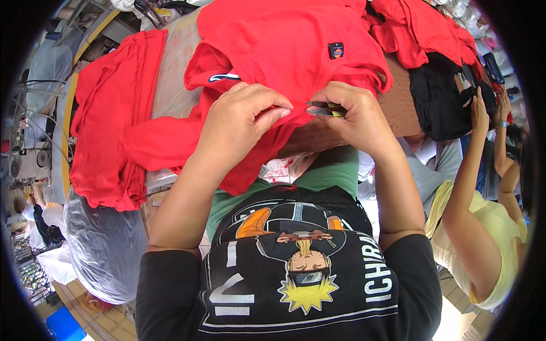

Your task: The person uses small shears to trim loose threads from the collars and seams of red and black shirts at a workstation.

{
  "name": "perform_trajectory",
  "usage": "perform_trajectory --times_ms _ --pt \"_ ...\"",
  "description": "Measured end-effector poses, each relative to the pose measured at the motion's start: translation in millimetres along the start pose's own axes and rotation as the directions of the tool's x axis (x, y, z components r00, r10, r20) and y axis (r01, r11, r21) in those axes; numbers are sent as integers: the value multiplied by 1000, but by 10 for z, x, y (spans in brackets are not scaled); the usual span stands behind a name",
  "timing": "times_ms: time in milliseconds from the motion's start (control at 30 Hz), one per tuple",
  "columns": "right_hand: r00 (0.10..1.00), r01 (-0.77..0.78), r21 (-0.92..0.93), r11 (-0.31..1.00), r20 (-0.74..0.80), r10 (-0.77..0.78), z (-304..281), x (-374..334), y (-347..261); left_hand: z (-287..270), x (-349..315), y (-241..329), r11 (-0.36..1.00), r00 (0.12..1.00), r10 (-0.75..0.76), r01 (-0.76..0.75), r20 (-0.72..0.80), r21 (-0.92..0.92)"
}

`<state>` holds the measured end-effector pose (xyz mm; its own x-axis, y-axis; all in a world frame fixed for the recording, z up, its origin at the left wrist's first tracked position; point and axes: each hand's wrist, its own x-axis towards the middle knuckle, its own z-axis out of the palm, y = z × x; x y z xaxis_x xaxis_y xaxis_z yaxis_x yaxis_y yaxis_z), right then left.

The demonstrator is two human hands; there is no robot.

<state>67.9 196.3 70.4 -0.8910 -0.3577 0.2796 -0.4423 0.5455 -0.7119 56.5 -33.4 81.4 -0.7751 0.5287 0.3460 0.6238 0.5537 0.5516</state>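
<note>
A red knit garment (284, 54) lies spread on the table before me, with a small dark label (336, 50) near its neck and a white and navy mark at its left. My left hand (236, 116) is closed in a pinch at the garment's near edge, red cloth showing at the fingertips; a thread there would be too fine to see. In my right hand (361, 116) is a pair of thread snips (327, 109), the blades pointing left toward the pinched spot, a short gap away. The fingers wrap round the snips and hide part of them.
Folded red garments (116, 119) hang over the table's left edge. More red cloth (424, 31) and a black garment (435, 96) lie at the right, where a co-worker in yellow (478, 238) handles the black cloth. A large plastic-wrapped bundle (102, 247) stands at lower left.
</note>
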Motion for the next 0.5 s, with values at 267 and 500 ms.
perform_trajectory --times_ms 267,500 --pt "999 26 -13 1000 -44 -26 -48 -6 -116 61 34 -74 804 945 -305 324 123 -498" --pt "992 129 -63 990 -8 -129 -70 15 -192 38 47 -34 807 955 -261 294 138 -512"
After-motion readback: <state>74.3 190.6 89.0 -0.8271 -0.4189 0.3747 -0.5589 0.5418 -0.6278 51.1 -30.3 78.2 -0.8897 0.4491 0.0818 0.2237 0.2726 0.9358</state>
